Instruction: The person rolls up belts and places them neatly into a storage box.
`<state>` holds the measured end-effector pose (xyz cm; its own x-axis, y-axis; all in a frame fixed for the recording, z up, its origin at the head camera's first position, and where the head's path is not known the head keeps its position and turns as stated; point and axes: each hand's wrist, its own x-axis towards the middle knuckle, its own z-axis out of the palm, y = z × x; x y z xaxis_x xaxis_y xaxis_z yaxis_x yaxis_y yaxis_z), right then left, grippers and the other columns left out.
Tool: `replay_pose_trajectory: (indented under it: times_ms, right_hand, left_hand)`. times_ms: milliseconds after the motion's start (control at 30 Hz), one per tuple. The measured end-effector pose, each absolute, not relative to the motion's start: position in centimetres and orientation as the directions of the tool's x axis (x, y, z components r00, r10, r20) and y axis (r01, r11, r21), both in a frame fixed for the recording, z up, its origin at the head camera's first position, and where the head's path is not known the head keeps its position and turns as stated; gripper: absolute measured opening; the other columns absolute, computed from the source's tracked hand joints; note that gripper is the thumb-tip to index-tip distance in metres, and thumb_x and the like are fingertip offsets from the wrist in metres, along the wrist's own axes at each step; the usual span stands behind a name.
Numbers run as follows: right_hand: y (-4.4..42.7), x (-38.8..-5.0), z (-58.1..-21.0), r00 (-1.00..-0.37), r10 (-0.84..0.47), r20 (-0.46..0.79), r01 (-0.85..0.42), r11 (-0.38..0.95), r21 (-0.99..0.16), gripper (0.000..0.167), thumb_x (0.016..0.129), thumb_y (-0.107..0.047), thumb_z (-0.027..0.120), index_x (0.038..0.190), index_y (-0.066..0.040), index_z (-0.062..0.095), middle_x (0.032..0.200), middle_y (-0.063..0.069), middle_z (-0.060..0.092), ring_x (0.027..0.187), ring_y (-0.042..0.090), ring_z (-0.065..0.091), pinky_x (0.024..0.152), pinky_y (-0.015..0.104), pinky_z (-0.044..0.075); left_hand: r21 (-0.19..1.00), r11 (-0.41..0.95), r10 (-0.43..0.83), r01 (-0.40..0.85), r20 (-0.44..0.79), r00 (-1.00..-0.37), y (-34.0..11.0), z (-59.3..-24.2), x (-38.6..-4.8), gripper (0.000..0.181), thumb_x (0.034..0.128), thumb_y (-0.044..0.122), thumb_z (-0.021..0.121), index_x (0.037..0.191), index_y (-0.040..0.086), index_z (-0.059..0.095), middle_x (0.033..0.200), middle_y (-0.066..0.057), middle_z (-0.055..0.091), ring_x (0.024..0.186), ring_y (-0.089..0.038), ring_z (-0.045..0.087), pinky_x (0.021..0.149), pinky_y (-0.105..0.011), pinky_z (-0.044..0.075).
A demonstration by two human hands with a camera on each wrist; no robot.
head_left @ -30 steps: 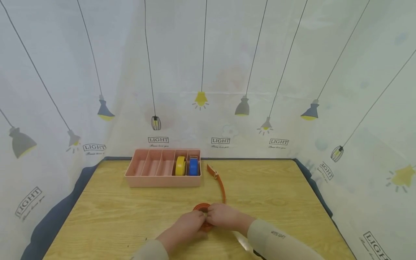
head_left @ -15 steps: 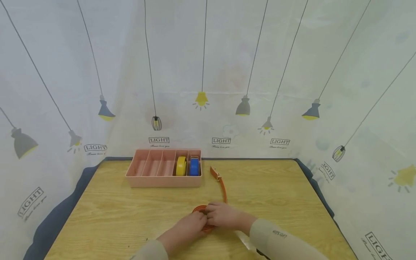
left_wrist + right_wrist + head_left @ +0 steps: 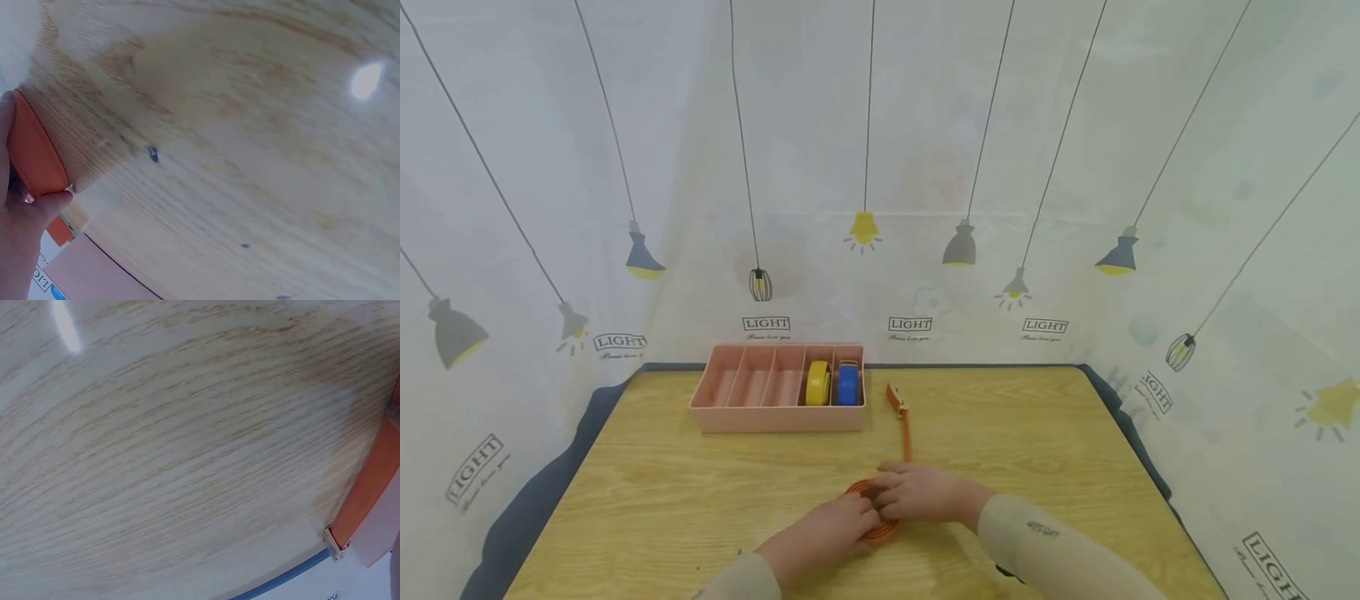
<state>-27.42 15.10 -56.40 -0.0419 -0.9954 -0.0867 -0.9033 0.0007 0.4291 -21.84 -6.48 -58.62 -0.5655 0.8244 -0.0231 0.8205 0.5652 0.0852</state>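
An orange belt stands on edge on the table, its near part wound into a coil. Its free end runs away from the coil to a metal buckle. My left hand grips the coil from the left; in the left wrist view its thumb and fingers hold the outer band of the belt. From the right, my right hand holds the coil, fingers reaching over its top into the middle. In the right wrist view the straight stretch of the belt shows, while that hand is almost wholly out of frame.
Behind the coil stands a pink divided box. Its two rightmost compartments hold a rolled yellow belt and a rolled blue belt. A white sheet printed with lamps hangs around the wooden table.
The belt's free stretch has swung left and now runs straighter from the coil. Both hands stay at the coil, shifting slightly; the coil has turned a little.
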Motion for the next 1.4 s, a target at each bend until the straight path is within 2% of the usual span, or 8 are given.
replay_pose_trajectory:
  times_ms: [133, 333, 533, 700, 833, 1000, 1233, 1400]
  right_hand:
    - [14.8, -27.2, -56.2, -0.01, -0.998, -0.068, -0.894, -0.022, 0.448, 0.026, 0.094, -0.017, 0.061, 0.113, -0.032, 0.069, 0.128, -0.013, 0.058, 0.13, 0.012, 0.043, 0.112, 0.036, 0.029]
    - [14.5, -26.9, -56.0, -0.033, -0.996, -0.085, -0.863, -0.015, 0.504, 0.023, 0.092, -0.02, 0.062, 0.108, -0.033, 0.07, 0.12, -0.017, 0.062, 0.128, 0.011, 0.044, 0.112, 0.037, 0.029]
    - [14.3, -26.7, -55.9, -0.093, -0.99, -0.11, -0.837, 0.018, 0.547, 0.022, 0.091, -0.021, 0.063, 0.109, -0.031, 0.07, 0.113, -0.018, 0.064, 0.119, 0.008, 0.049, 0.11, 0.033, 0.031]
    - [13.7, -26.5, -55.7, -0.153, -0.981, -0.119, -0.848, 0.068, 0.526, 0.019, 0.091, -0.02, 0.065, 0.108, -0.027, 0.07, 0.109, -0.014, 0.065, 0.107, 0.007, 0.055, 0.102, 0.025, 0.038]
    - [13.1, -26.2, -55.9, -0.196, -0.976, -0.095, -0.871, 0.129, 0.475, 0.013, 0.091, -0.023, 0.065, 0.103, -0.025, 0.07, 0.098, -0.014, 0.064, 0.09, 0.005, 0.054, 0.086, 0.021, 0.042]
    - [12.5, -25.9, -56.2, -0.243, -0.967, -0.076, -0.886, 0.19, 0.424, 0.011, 0.091, -0.03, 0.065, 0.1, -0.027, 0.069, 0.092, -0.015, 0.064, 0.083, 0.004, 0.052, 0.079, 0.02, 0.041]
    - [13.3, -26.2, -56.0, -0.18, -0.983, 0.017, -0.929, 0.176, 0.326, 0.015, 0.086, -0.03, 0.07, 0.1, -0.024, 0.073, 0.096, -0.013, 0.067, 0.092, 0.007, 0.057, 0.086, 0.02, 0.043]
    - [14.5, -27.2, -55.8, -0.123, -0.992, 0.024, -0.886, 0.12, 0.447, 0.022, 0.086, -0.025, 0.069, 0.107, -0.03, 0.073, 0.106, -0.018, 0.066, 0.106, 0.008, 0.055, 0.098, 0.026, 0.04]
  left_hand:
    - [0.049, 0.54, 0.841, 0.84, 0.005, -0.541, -6.7, -58.6, -21.9, 0.028, 0.0923, 0.041, 0.064, 0.112, 0.021, 0.064, 0.111, 0.008, 0.064, 0.105, -0.012, 0.057, 0.091, -0.033, 0.047]
    - [-0.074, 0.531, 0.847, 0.844, 0.025, -0.531, -6.8, -57.9, -22.0, 0.031, 0.091, 0.043, 0.066, 0.112, 0.02, 0.066, 0.11, 0.008, 0.065, 0.108, -0.015, 0.058, 0.1, -0.053, 0.041]
    - [-0.136, 0.546, 0.838, 0.827, 0.078, -0.54, -6.7, -57.3, -22.2, 0.039, 0.0861, 0.046, 0.071, 0.111, 0.016, 0.067, 0.108, 0.004, 0.065, 0.107, -0.017, 0.057, 0.103, -0.053, 0.038]
    - [-0.058, 0.642, 0.764, 0.765, 0.135, -0.631, -6.3, -57.4, -22.2, 0.037, 0.0858, 0.047, 0.07, 0.104, 0.015, 0.069, 0.1, 0.003, 0.065, 0.102, -0.019, 0.057, 0.102, -0.05, 0.04]
    - [0.012, 0.722, 0.683, 0.691, 0.14, -0.716, -5.6, -57.5, -22.4, 0.039, 0.0833, 0.051, 0.071, 0.098, 0.014, 0.069, 0.092, 0.003, 0.064, 0.095, -0.018, 0.058, 0.097, -0.044, 0.044]
    - [0.111, 0.732, 0.66, 0.672, 0.129, -0.74, -5.4, -57.6, -22.7, 0.039, 0.0755, 0.048, 0.079, 0.093, 0.014, 0.068, 0.086, 0.004, 0.064, 0.088, -0.017, 0.06, 0.096, -0.043, 0.045]
    - [0.255, 0.686, 0.682, 0.681, 0.1, -0.724, -5.6, -57.7, -22.9, 0.028, 0.0776, 0.039, 0.079, 0.091, 0.018, 0.067, 0.086, 0.008, 0.064, 0.083, -0.01, 0.061, 0.094, -0.049, 0.047]
    - [0.347, 0.666, 0.681, 0.66, 0.078, -0.728, -6.1, -57.9, -23.1, 0.024, 0.0782, 0.033, 0.08, 0.08, 0.023, 0.059, 0.076, 0.016, 0.053, 0.07, -0.004, 0.049, 0.082, -0.036, 0.049]
